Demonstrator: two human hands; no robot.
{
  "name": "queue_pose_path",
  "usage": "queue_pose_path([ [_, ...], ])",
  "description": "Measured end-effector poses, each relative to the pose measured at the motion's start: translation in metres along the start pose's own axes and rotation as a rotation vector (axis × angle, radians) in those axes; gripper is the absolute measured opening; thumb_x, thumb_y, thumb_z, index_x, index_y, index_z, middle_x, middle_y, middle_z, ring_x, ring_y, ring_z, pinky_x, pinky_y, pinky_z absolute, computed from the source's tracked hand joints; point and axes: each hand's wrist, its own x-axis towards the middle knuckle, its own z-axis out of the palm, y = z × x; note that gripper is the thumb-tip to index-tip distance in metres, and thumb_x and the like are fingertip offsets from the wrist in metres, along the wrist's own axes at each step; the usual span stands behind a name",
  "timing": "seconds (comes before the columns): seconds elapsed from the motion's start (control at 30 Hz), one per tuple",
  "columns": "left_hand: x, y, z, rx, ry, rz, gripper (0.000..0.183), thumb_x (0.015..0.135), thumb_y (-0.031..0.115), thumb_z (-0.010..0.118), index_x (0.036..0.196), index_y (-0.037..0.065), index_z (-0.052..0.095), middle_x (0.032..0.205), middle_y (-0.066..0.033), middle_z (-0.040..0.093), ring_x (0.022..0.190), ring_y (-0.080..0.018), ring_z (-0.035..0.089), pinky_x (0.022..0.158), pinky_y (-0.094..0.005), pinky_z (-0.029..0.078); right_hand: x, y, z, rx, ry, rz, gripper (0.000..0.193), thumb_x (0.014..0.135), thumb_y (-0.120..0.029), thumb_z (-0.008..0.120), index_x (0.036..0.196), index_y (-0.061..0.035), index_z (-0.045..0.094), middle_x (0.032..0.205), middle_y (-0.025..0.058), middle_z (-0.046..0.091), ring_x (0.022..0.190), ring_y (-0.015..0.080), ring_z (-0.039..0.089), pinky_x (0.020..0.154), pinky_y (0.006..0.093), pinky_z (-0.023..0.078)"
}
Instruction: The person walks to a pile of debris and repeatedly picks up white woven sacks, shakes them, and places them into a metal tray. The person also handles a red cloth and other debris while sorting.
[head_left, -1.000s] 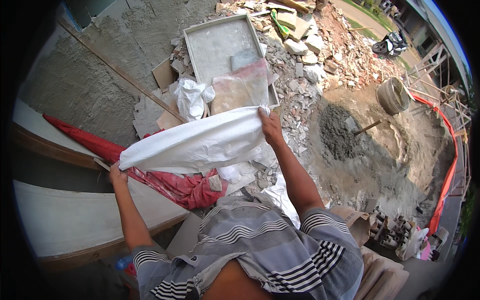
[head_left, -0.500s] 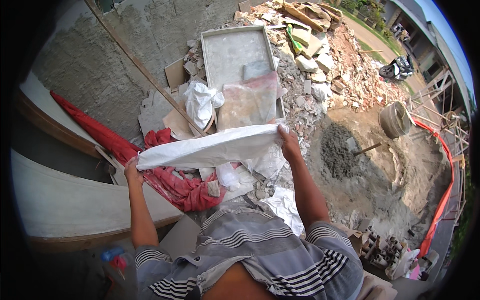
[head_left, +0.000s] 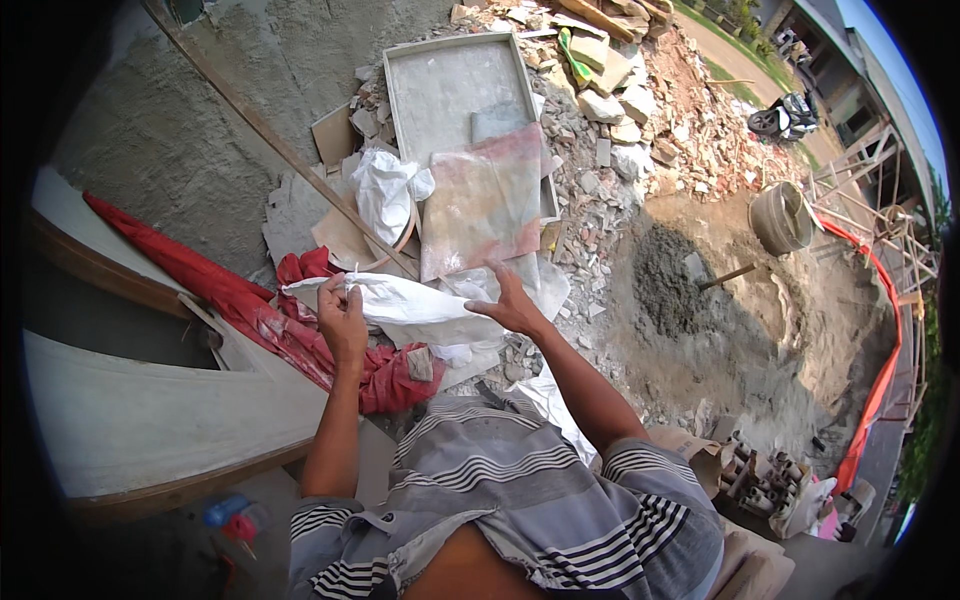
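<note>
A white sack (head_left: 420, 305), folded into a long strip, hangs in front of me. My left hand (head_left: 343, 322) pinches it near its left end, with fingers and thumb closed on the cloth. At the sack's right end is my right hand (head_left: 512, 306), its thumb and fingers spread apart and not closed on the material. Beneath lies a red tarp (head_left: 375, 385), bunched up on the left. Beyond the sack a stained, pinkish sheet (head_left: 482, 205) drapes over a shallow grey tray (head_left: 455, 85). A crumpled white bag (head_left: 385, 192) lies beside it.
A long wooden pole (head_left: 270, 140) slants across the left. Broken rubble (head_left: 690, 140) is heaped at the far right. A bucket (head_left: 780, 218) stands near wet mortar (head_left: 665, 285) with a wooden-handled tool (head_left: 727, 277). Curved white panels (head_left: 150, 410) occupy the left side.
Both hands have moved inward, closer together, and the stretched sack has gone slack. My right hand has let go of its end and spread its fingers.
</note>
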Motion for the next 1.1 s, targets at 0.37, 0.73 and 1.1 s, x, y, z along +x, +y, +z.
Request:
queue_pose_path([
  [0.37, -0.108, -0.003, 0.093, 0.314, -0.597, 0.706, 0.013, 0.079, 0.0, 0.064, 0.088, 0.005, 0.056, 0.082, -0.0136, 0.058, 0.084, -0.034, 0.059, 0.101, -0.0554, 0.041, 0.054, -0.024, 0.036, 0.082, -0.396, 0.273, 0.068, 0.083, -0.045, 0.075, 0.122, 0.0085, 0.061, 0.115, 0.0239, 0.067, 0.106, 0.0313, 0.065, 0.091, 0.0383, 0.048],
  [0.73, -0.128, -0.076, 0.024, 0.179, -0.572, 0.163, 0.041, 0.082, 0.018, 0.075, 0.115, -0.001, 0.06, 0.108, -0.0166, 0.067, 0.099, -0.0315, 0.066, 0.09, -0.0404, 0.052, 0.049, 0.044, 0.014, -0.125, -0.057, 0.241, 0.039, 0.094, -0.034, 0.061, 0.112, 0.0005, 0.066, 0.098, 0.0213, 0.072, 0.091, 0.0297, 0.069, 0.081, 0.0401, 0.051],
  [1.1, -0.113, -0.124, -0.167, 0.304, 0.07, -0.25, 0.04, 0.085, 0.015, 0.075, 0.118, -0.001, 0.059, 0.107, -0.0155, 0.067, 0.095, -0.0261, 0.066, 0.087, -0.0383, 0.05, 0.083, 0.028, -0.066, -0.344, 0.141, 0.203, 0.038, 0.092, -0.035, 0.064, 0.097, 0.0032, 0.066, 0.076, 0.0178, 0.065, 0.07, 0.0212, 0.06, 0.068, 0.0372, 0.048],
])
